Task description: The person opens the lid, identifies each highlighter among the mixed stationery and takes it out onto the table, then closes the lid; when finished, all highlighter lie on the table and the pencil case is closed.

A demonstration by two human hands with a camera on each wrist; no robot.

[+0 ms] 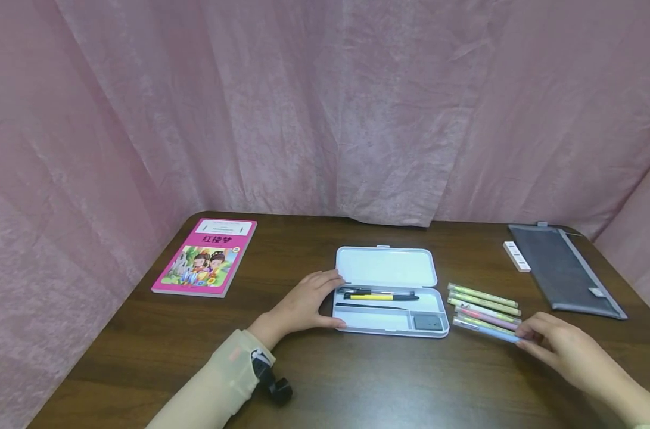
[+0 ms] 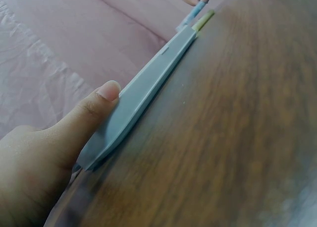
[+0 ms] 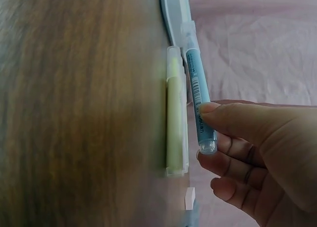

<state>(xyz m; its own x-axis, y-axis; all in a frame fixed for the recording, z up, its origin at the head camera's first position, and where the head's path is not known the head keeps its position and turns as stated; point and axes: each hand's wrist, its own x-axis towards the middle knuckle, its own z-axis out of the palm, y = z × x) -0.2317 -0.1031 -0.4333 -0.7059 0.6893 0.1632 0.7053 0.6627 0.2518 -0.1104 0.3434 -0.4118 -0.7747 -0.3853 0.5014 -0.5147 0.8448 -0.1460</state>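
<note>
An open pale blue pencil case (image 1: 351, 327) lies at the middle of the table, its lid (image 1: 386, 266) laid back. My left hand (image 1: 303, 304) grips its left end, thumb at the front edge and fingers toward the back. Inside are a yellow-and-black pen (image 1: 381, 297), dark pens behind it and a grey eraser (image 1: 428, 322) in the right compartment. My right hand (image 1: 566, 348) pinches the near end of a blue highlighter (image 3: 199, 88) between thumb and fingers. In the right wrist view it is raised above a yellow-green highlighter (image 3: 174, 123). Several other highlighters (image 1: 482, 302) lie right of the case.
A pink book (image 1: 225, 262) lies at the left of the table. Toward the right back are a grey mesh pouch (image 1: 563, 271) and a small white block (image 1: 516, 257) beside it. Pink curtains (image 1: 325, 119) hang behind the brown table (image 1: 389, 381).
</note>
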